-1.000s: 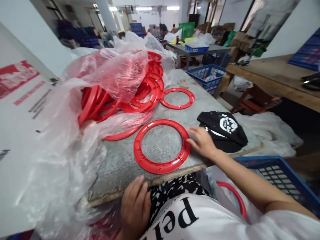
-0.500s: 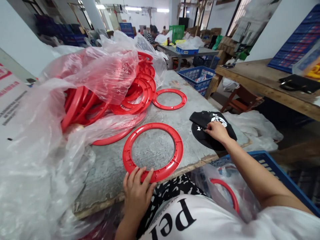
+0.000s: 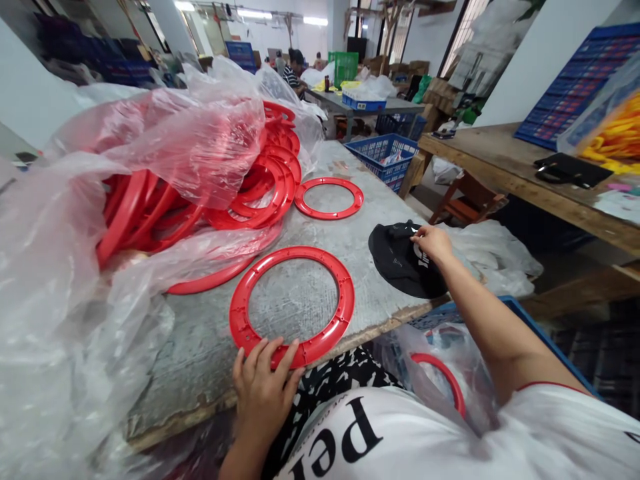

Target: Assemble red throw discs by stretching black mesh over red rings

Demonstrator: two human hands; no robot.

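A large red plastic ring [image 3: 293,263] lies flat near the front edge of the grey table [image 3: 365,280]. My left hand [image 3: 263,387] rests on the ring's near rim with fingers spread flat. My right hand [image 3: 434,242] reaches out to a black cloth with white print [image 3: 400,263] at the table's right edge, fingers closed on the fabric. A second red ring [image 3: 329,198] lies farther back. A heap of red rings [image 3: 250,183] spills from a clear plastic bag [image 3: 165,147] on the left.
A blue crate [image 3: 530,327] with a bagged red ring [image 3: 440,380] stands below my right arm. A wooden bench [image 3: 515,167] runs along the right. Another blue basket [image 3: 387,152] and a person at a far table [image 3: 360,101] are behind.
My left hand came up from the table edge onto the ring's near rim. My right hand left the ring's right side and moved onto the black cloth, gripping it.
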